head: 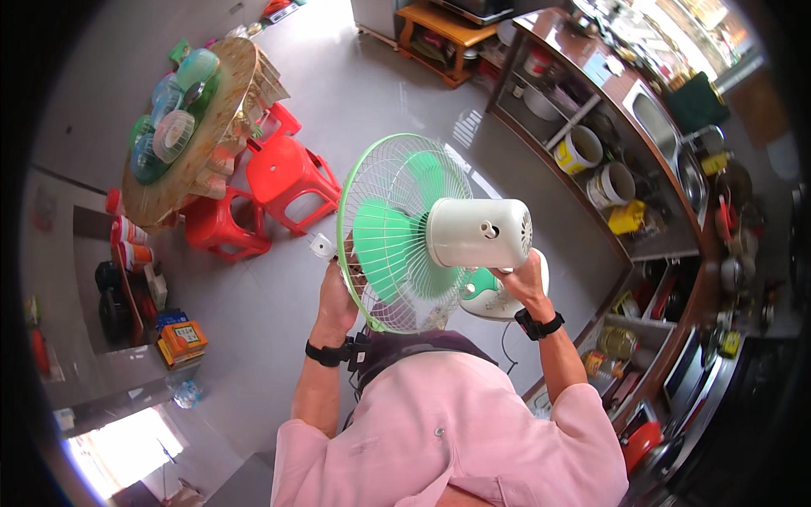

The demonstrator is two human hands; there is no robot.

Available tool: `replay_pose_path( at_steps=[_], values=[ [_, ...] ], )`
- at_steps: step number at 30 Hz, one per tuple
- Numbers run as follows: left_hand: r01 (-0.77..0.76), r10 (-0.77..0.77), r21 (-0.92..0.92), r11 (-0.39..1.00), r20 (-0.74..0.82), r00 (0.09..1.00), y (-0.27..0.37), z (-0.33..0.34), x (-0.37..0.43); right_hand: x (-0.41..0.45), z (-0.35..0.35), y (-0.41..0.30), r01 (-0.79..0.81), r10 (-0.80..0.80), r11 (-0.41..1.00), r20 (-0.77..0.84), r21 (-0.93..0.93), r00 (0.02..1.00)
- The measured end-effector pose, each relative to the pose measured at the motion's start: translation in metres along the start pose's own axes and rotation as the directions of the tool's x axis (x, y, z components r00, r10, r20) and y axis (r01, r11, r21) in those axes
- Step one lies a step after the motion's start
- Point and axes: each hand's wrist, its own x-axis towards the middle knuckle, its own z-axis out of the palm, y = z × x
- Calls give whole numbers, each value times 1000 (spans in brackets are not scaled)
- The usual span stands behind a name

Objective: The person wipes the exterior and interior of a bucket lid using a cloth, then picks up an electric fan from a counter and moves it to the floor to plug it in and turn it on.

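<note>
In front of me stands an electric fan with a white motor housing point(475, 233), green blades point(383, 237) and a wire grille point(412, 310) with a light green rim. My right hand point(523, 279) grips the fan just beneath the motor housing. Below it, the white and green fan base point(500, 303) is partly covered by the housing and my hand. My left hand point(339, 295) is at the grille's left rim, its fingers partly behind the wires. A white power plug point(322, 246) juts out of that hand, prongs pointing away from me.
Red plastic stools point(279, 174) stand left of the fan, beside a round table point(234, 82) bearing several plastic covers and bowls. A counter point(551, 28) with a sink point(652, 114) and open shelves of buckets point(583, 149) curves along the right. A dark cord point(507, 352) hangs near the base.
</note>
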Motion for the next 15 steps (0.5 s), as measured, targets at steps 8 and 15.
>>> replay_pose_path(
  at_steps=[8, 15],
  values=[
    [-82, 69, -120, 989, -107, 992, 59, -26, 166, 199, 40, 20, 8, -6, 1000, 132, -16, 991],
    [57, -68, -110, 992, -104, 992, 145, -30, 321, 378, 64, 21, -56, 76, 986, 123, -158, 990]
  ],
)
